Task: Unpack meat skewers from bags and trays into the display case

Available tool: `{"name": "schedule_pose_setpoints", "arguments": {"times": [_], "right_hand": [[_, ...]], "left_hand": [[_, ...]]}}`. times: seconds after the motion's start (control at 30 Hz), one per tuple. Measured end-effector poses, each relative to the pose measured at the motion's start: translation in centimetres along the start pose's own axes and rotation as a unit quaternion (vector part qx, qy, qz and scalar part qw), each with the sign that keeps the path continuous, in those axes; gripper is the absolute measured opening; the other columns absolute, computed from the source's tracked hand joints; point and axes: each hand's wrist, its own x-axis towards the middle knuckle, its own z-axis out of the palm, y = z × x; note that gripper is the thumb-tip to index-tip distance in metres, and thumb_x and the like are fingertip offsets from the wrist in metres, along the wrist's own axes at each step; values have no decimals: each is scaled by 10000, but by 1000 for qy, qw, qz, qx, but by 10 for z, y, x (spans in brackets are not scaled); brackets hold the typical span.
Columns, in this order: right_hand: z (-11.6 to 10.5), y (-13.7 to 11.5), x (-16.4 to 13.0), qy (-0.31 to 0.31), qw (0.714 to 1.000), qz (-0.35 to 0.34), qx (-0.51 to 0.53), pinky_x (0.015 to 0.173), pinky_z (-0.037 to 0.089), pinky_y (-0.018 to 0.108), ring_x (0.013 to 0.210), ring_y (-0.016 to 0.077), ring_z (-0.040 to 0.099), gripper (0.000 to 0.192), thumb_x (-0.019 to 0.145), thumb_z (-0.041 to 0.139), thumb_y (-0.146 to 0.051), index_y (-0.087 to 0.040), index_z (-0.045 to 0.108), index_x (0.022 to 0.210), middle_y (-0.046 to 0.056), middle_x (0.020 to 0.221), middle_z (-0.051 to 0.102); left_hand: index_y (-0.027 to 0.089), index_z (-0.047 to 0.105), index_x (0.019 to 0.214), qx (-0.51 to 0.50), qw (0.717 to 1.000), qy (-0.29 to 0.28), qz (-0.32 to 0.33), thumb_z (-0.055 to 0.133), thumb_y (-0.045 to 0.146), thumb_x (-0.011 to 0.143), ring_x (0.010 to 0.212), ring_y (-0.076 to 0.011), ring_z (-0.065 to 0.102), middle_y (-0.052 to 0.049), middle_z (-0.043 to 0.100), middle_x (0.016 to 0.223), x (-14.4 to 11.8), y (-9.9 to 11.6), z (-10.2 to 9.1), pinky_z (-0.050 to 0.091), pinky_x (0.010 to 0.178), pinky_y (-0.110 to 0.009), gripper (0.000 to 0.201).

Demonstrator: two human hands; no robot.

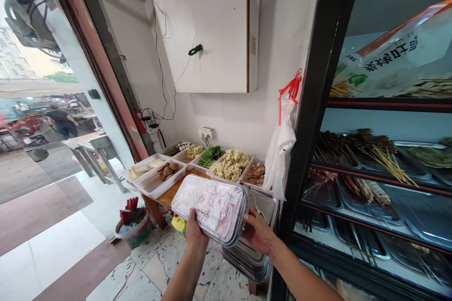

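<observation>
Between my hands is a shallow rectangular tray [211,206], tilted, with a pinkish-white plastic-wrapped pack filling its top. My left hand [196,231] grips its near edge, thumb on top and fingers hidden beneath. At the right end, my right hand [259,230] is closed around the corner, its fingers partly hidden. Below and behind the right hand stands a stack of dark metal trays [243,261]. A clear plastic container [270,207] sits just past that hand. Beyond the held tray, a white bin of cauliflower skewers [230,165] rests on a wooden table [173,192].
More white bins hold mushrooms [168,170], green vegetables [210,156] and brown skewers [254,174]. A bucket [136,234] stands on the floor at left. White bags [280,150] hang by the wall. A display fridge [307,150] with skewer trays borders the right.
</observation>
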Motion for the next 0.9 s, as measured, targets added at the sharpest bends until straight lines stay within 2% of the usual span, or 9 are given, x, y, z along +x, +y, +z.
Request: {"name": "schedule_pose_setpoints", "arguments": {"times": [0.1, 0.33, 0.6, 0.9], "right_hand": [[-6, 4, 1, -2, 1000, -15, 5, 620, 469, 220, 645, 74, 547, 338, 707, 717, -256, -242, 599, 1023, -41, 768, 630], [-28, 7, 1, 32, 999, -27, 22, 642, 488, 263, 606, 83, 551, 338, 675, 747, -321, -246, 603, 971, -52, 703, 625], [-38, -7, -15, 3, 998, -25, 52, 661, 489, 253, 672, 84, 566, 394, 635, 776, -311, -237, 595, 976, -42, 800, 640], [-52, -5, -15, 76, 994, -33, 75, 654, 481, 256, 682, 96, 569, 343, 670, 740, -385, -237, 586, 939, -43, 792, 645]], "left_hand": [[184, 544, 1210, 3, 1000, 21, -5, 547, 253, 837, 1098, -251, 555, -88, 616, 1129, -5, -1, 7, 490, 913, -387, 379], [179, 550, 1198, 33, 999, 21, 19, 554, 219, 839, 1182, -234, 489, -57, 571, 1227, -13, -13, 25, 418, 986, -398, 361], [170, 555, 1189, 56, 998, 2, -5, 530, 243, 859, 1172, -235, 498, -68, 590, 1190, -17, -28, 36, 415, 993, -413, 339], [165, 556, 1153, 78, 997, 18, 2, 551, 225, 840, 1172, -234, 496, -44, 563, 1235, -24, -36, 46, 415, 1004, -432, 318]]}}
